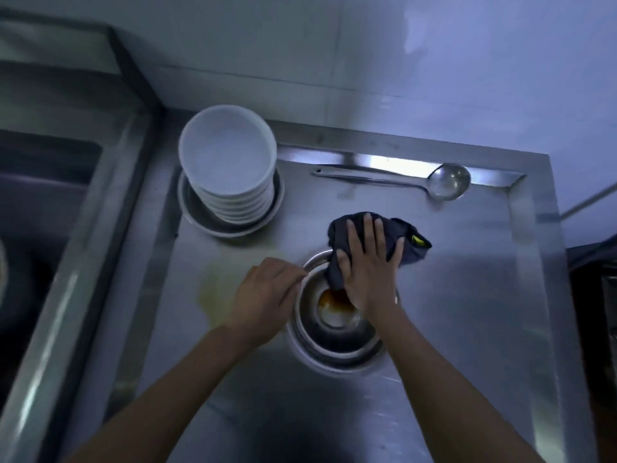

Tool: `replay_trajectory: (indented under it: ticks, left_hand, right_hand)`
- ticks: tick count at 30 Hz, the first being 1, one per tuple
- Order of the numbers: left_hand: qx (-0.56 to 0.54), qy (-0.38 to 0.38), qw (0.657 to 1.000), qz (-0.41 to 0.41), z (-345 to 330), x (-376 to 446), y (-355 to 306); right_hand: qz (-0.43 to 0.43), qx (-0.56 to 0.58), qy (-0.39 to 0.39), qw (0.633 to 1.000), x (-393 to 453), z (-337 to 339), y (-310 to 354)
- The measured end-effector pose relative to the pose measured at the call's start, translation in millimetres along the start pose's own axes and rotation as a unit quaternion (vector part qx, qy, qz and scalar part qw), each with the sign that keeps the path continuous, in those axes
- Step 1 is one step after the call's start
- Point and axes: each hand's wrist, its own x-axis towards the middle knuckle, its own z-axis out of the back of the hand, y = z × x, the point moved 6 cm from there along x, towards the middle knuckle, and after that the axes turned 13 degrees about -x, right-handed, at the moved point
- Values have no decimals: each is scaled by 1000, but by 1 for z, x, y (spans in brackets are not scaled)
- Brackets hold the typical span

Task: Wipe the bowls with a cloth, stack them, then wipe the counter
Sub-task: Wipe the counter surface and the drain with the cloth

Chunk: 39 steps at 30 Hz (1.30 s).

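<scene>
counter (450, 295): brushed steel, dull sheen | bowl (337, 342): shiny metal | cloth (374, 235): dark matt fabric | ladle (447, 182): polished metal

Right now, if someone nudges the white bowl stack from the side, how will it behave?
The white bowl stack is tall, so it is probably heavy and top-prone to tipping. It sits inside a metal dish whose rim may stop sliding. Likely fragile if ceramic.

A steel ladle (394, 180) lies along the back, bowl end to the right, handle pointing left. To the left is a sink (43, 202), set lower behind a steel rim. White wall tiles (400, 61) rise behind.
</scene>
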Motion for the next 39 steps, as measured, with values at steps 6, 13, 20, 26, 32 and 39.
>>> replay_trajectory:
  ticks: [6, 13, 20, 26, 32, 39]
  left_hand:
    - [12, -29, 999, 34, 44, -57, 34]
    - [-3, -53, 995, 82, 75, -97, 46]
    - [-47, -75, 986, 144, 95, -123, 54]
    - [-36, -135, 971, 196, 118, -139, 67]
    - [0, -150, 972, 181, 136, -161, 72]
    - [-9, -143, 973, 180, 134, -181, 78]
  right_hand:
    - [48, 40, 45, 997, 24, 11, 94]
    - [101, 35, 17, 994, -30, 14, 161]
    - [265, 24, 45, 963, -150, 10, 244]
    - [314, 8, 26, 949, -124, 21, 285]
    - [222, 23, -15, 975, -37, 27, 257]
    - [116, -20, -21, 993, -51, 15, 173]
